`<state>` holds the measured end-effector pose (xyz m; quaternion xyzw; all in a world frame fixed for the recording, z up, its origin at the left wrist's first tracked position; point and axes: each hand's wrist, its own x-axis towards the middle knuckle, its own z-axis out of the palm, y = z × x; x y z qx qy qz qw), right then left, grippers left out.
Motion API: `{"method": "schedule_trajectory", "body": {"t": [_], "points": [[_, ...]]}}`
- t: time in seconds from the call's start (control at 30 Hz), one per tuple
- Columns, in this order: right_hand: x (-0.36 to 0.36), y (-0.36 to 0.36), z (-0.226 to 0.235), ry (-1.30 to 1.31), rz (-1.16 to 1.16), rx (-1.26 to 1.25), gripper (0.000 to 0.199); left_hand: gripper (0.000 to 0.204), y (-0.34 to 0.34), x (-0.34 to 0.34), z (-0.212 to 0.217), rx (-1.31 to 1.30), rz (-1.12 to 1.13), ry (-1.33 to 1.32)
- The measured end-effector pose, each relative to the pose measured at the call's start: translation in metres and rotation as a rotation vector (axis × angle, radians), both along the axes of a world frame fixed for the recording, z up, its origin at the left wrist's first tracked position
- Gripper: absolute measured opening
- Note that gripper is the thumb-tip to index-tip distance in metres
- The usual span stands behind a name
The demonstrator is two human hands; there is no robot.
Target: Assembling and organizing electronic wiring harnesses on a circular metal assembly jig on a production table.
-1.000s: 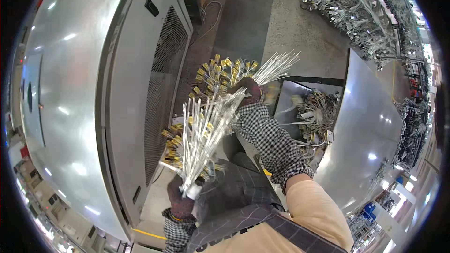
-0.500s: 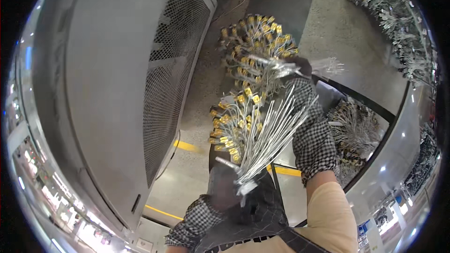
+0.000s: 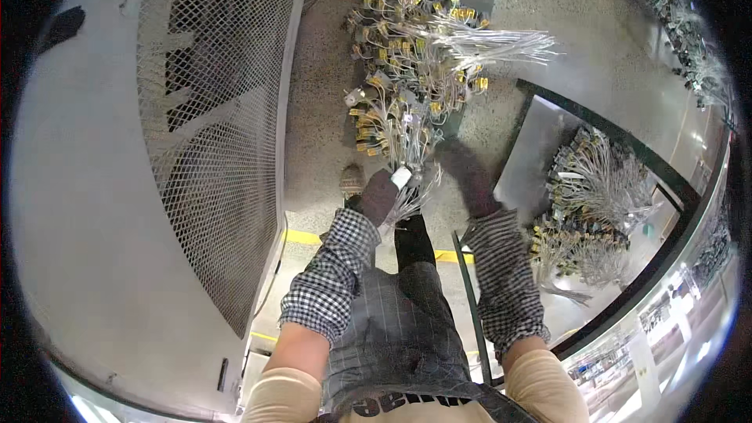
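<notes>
One bundle of thin silvery-grey wire leads with yellow tagged ends (image 3: 401, 121), stiff and straight, fanned out above the grip and hanging over the speckled grey floor (image 3: 321, 141). Gathered lower end of the bundle clamped in the left hand (image 3: 381, 194); fingers (image 3: 374, 205) of a dark knit glove closed around the stems, with a small white tag showing at the top of the fist and short loose ends splaying just beside it to the right. Right hand (image 3: 468, 178), in a matching dark glove, just beside the bundle on its right; grip on the wires cannot be told. Two checked black-and-white sleeves, one per forearm, soft woven cloth.

One larger heap of the same wire leads, yellow-tagged, lying on the floor (image 3: 415, 23) beyond the hands, with a sheaf of bare pale strands pointing right. One further pile of tangled grey wire leads with dark and yellow ends (image 3: 591, 204) on the smooth grey metal surface with dark raised rim (image 3: 533, 149) at right, well apart from the held bundle. One tall grey machine panel with diamond-mesh grille (image 3: 211, 133) at left. One yellow floor line (image 3: 309, 236) below the left hand. One shoe toe (image 3: 352, 180) near the left hand.
</notes>
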<state>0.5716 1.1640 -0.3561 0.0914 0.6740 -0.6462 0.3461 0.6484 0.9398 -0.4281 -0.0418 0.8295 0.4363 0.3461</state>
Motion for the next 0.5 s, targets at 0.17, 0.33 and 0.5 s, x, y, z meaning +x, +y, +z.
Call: {"method": "schedule_trajectory", "body": {"t": [0.17, 0.33, 0.5], "points": [[0.055, -0.085, 0.044, 0.299, -0.362, 0.095, 0.047, 0.023, -0.021, -0.01, 0.027, 0.105, 0.119, 0.159], [0.198, -0.035, -0.01, 0.183, -0.275, 0.507, 0.048, 0.029, 0.002, -0.07, 0.082, 0.337, 0.645, -0.407], [0.118, -0.117, 0.016, 0.372, 0.178, 0.77, 0.066, 0.029, -0.036, -0.06, 0.102, 0.313, 0.715, -0.251]]}}
